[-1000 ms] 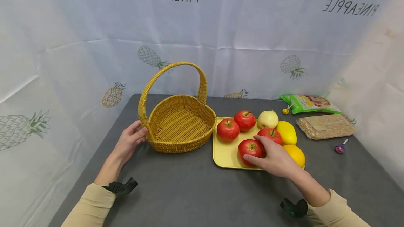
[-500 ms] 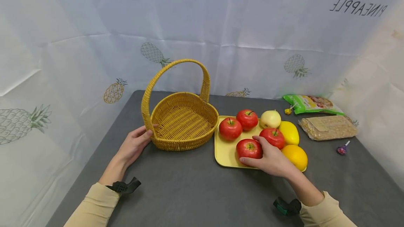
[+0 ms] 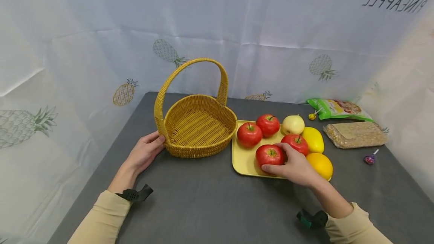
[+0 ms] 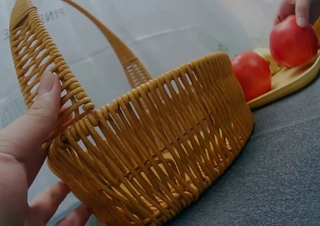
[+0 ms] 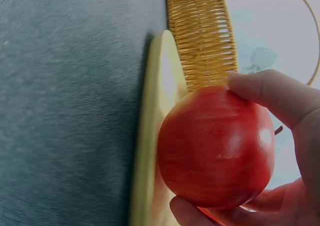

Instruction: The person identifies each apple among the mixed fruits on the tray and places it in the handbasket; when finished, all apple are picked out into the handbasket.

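Observation:
My left hand grips the wicker basket at the foot of its tall handle. In the left wrist view the thumb lies over the handle's weave, and other fingers are behind or below the rim. Over the front of the yellow tray, my right hand holds a red apple between thumb and fingers. The right wrist view shows that apple close to the tray's edge; whether it touches the tray I cannot tell. More red apples sit behind, one of them nearest the basket.
A pale green-yellow fruit, a yellow mango-like fruit and an orange share the tray. To its right lie a green packet, a clear bag of grain and two lollipops. A patterned curtain encloses the grey table.
The head view has tilted slightly, shifting the scene. My right hand has stayed around the same apple, with little movement. My left fingers have shifted a little at the handle's foot.

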A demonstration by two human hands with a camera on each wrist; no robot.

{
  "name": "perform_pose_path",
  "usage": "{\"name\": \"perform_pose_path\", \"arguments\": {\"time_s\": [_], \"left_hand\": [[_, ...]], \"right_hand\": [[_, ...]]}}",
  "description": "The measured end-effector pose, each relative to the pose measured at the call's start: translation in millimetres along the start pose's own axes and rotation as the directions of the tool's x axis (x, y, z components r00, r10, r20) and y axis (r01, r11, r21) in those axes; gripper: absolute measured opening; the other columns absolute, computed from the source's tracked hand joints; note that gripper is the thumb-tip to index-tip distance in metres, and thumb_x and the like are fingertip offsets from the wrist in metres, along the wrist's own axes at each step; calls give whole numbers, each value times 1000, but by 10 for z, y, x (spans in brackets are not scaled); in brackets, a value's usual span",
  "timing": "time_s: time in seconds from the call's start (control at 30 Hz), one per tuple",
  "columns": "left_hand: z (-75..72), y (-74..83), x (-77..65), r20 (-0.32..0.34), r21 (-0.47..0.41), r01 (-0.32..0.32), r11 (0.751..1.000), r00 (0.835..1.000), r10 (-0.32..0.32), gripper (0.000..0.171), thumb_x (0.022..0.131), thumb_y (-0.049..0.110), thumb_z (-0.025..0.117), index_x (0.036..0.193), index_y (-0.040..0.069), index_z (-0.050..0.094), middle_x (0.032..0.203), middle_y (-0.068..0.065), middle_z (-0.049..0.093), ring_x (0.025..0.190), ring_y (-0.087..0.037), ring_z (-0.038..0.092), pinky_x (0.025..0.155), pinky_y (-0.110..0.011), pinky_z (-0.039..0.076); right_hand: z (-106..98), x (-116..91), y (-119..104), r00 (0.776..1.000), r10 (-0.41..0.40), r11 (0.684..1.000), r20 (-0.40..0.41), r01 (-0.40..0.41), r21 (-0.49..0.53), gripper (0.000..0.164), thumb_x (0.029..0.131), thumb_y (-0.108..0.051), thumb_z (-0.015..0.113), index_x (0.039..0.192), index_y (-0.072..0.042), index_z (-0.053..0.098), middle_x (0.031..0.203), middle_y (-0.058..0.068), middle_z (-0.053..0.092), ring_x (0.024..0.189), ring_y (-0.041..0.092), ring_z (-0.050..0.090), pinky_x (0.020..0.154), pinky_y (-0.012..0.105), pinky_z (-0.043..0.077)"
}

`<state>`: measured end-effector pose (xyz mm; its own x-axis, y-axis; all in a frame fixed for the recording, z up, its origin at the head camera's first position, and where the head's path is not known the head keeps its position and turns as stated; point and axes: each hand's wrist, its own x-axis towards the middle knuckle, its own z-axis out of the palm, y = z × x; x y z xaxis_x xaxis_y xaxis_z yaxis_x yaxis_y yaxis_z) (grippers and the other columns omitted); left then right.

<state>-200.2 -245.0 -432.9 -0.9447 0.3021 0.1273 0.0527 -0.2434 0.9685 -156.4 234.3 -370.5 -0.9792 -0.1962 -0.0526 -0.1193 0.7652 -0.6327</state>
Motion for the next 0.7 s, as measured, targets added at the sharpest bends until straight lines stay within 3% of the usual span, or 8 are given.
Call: {"name": "perform_pose_path", "arguments": {"time_s": [0.2,0.4,0.7], "left_hand": [[10,10,24,-27,23,25,999,999,-24,58,108,20,55,154,-9,35,159,-15,39,137,-14,48,106,-25,45],[14,48,31,-38,34,8,999,999,-7,55,108,21,57,153,-6,41,162,-19,33,140,-18,45,107,-25,44],[41,22,-5,-53,48,17,999,999,-14,49,107,18,58,150,-4,48,152,-12,49,139,-24,47,106,-28,46]], "right_hand": [[-131,7,-129,1000,7,999,22,-8,38,81,84,-53,82,141,-7,49,131,14,59,113,33,57,86,46,57],[-161,85,-269,998,24,992,49,-30,121,81,85,-54,81,142,-9,47,132,13,59,115,32,57,86,42,56],[-110,181,-409,995,15,959,99,-42,281,79,86,-48,82,145,-9,45,137,14,55,116,33,60,86,41,58]]}}
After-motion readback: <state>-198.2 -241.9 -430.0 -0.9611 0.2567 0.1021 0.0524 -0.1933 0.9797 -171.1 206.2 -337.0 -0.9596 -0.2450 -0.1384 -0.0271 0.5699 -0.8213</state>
